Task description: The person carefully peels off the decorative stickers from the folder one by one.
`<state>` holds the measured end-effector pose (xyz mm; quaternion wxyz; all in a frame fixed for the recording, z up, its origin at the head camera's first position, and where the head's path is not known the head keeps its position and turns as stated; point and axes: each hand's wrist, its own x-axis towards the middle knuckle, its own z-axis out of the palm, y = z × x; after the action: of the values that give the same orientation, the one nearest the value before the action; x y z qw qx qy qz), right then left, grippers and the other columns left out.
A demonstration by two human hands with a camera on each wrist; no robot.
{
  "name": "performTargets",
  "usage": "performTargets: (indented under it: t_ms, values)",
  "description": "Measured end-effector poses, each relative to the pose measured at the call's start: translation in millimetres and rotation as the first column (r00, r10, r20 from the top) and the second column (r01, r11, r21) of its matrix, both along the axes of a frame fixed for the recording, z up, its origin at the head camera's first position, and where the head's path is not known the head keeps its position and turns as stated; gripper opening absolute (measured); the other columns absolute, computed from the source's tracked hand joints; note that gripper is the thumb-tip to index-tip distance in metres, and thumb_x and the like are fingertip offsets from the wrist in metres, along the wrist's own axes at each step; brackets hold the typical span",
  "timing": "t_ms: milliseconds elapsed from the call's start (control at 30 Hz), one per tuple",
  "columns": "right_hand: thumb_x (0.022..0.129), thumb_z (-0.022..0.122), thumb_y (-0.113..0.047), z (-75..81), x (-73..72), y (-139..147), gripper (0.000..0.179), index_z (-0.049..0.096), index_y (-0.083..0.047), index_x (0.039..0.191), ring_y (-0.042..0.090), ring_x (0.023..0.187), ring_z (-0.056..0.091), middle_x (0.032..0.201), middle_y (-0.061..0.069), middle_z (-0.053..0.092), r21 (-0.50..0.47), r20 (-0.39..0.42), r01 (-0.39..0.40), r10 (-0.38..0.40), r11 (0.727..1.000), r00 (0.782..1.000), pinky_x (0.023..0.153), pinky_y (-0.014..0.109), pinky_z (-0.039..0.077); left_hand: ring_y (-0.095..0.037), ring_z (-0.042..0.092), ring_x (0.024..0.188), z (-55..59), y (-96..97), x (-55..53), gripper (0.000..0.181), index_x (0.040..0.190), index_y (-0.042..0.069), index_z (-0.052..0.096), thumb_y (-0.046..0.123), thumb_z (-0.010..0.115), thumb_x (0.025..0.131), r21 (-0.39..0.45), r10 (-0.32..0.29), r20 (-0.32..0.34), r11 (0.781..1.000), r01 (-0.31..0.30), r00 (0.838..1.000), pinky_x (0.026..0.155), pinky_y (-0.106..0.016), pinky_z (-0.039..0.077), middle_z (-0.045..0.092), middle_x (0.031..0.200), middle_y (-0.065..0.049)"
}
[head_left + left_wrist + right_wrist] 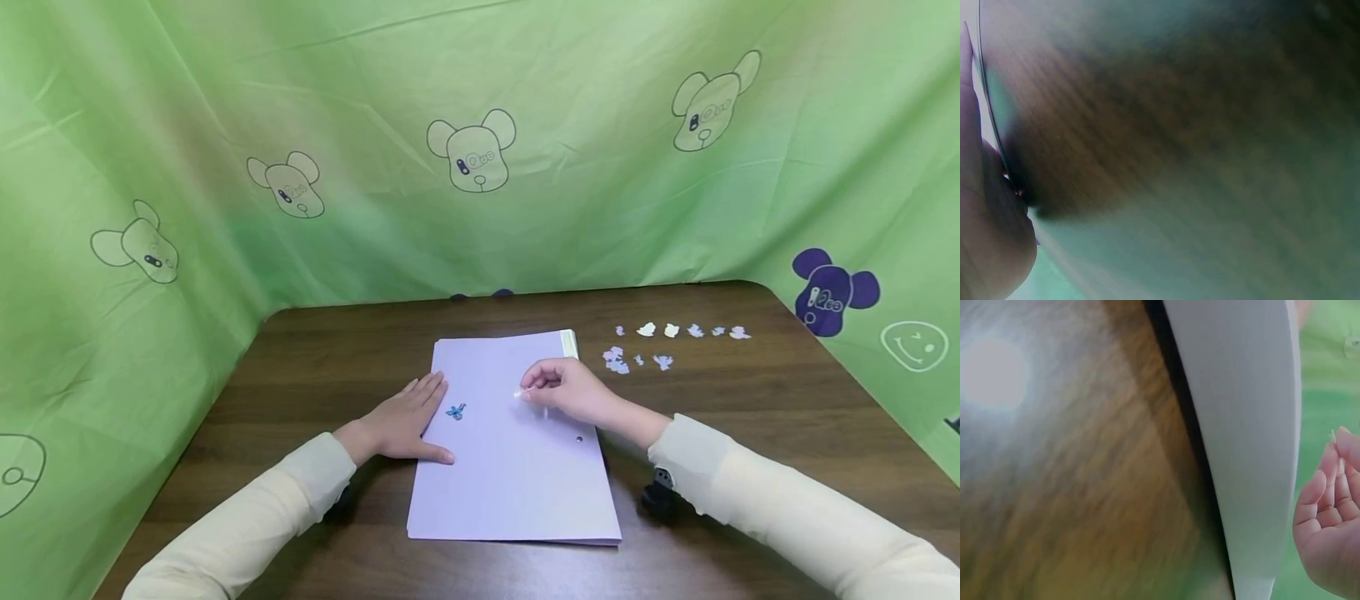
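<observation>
A pale file folder (517, 492) lies flat on the table, with a small blue sticker (456, 412) on its left part. My left hand (408, 419) rests on the folder's left edge, fingers straight and thumb spread. Above the folder's upper middle, my right hand (572, 392) pinches a tiny whitish piece (519, 393) between thumb and index finger. In the right wrist view the piece (1333, 435) barely shows at the fingertips; its printed side cannot be made out. The left wrist view shows part of my left hand (988, 231) along the folder's edge.
Two loose rows of small cut-out stickers (695, 331) lie on the brown table (337, 342) to the right of the folder. A pale label (568, 343) and a small metal-rimmed hole (579, 439) sit along the folder's right side. Green printed cloth (375, 242) hangs around the table.
</observation>
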<state>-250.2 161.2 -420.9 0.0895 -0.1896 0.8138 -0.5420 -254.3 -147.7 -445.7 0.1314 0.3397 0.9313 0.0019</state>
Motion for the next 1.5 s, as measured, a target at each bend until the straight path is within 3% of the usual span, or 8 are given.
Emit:
performTargets:
  t_ms: [500,933,1167,1500]
  values:
    - [0.086,0.075,-0.013,5.0,-4.2,45,0.022,0.071,0.003,0.102,0.016,0.075,0.06,0.086,0.006,0.068,0.053,-0.057,0.15,-0.147,0.987,0.987,0.064,0.027,0.052,-0.02,-0.004,0.147,2.4,0.9,1.9,0.12,0.156,0.005,0.005,0.086,0.042,0.076,0.005,-0.004,0.002,1.0,0.004,1.0,0.117,-0.037,0.003,-0.002,0.162,-0.01]
    - [0.088,0.073,-0.012,2.8,-8.4,86,0.032,0.068,0.006,0.113,0.027,0.079,0.068,0.096,0.016,0.071,0.046,-0.053,0.248,-0.246,0.968,0.968,0.065,0.035,0.056,-0.02,-0.004,0.147,2.0,-0.4,2.1,0.12,0.155,0.003,0.006,0.085,0.044,0.077,0.018,-0.014,0.0,1.0,0.014,1.0,0.117,-0.037,0.004,-0.001,0.162,-0.011]
    - [0.088,0.073,-0.01,2.3,-10.9,113,0.032,0.066,0.01,0.112,0.017,0.074,0.067,0.096,0.018,0.071,0.035,-0.092,0.294,-0.29,0.955,0.953,0.063,0.032,0.056,-0.021,-0.003,0.147,3.7,-0.2,1.8,0.12,0.155,0.002,0.005,0.085,0.044,0.077,0.012,-0.012,0.001,1.0,0.012,1.0,0.117,-0.036,0.005,-0.001,0.162,-0.012]
    - [0.088,0.073,-0.011,0.0,-10.6,154,0.035,0.064,0.012,0.113,0.013,0.074,0.067,0.089,0.011,0.072,0.09,-0.124,0.376,-0.365,0.922,0.923,0.064,0.028,0.056,-0.02,-0.003,0.147,2.2,-0.8,1.5,0.12,0.155,0.003,0.006,0.085,0.044,0.077,0.024,-0.015,0.002,1.0,0.015,1.0,0.117,-0.036,0.005,-0.001,0.162,-0.012]
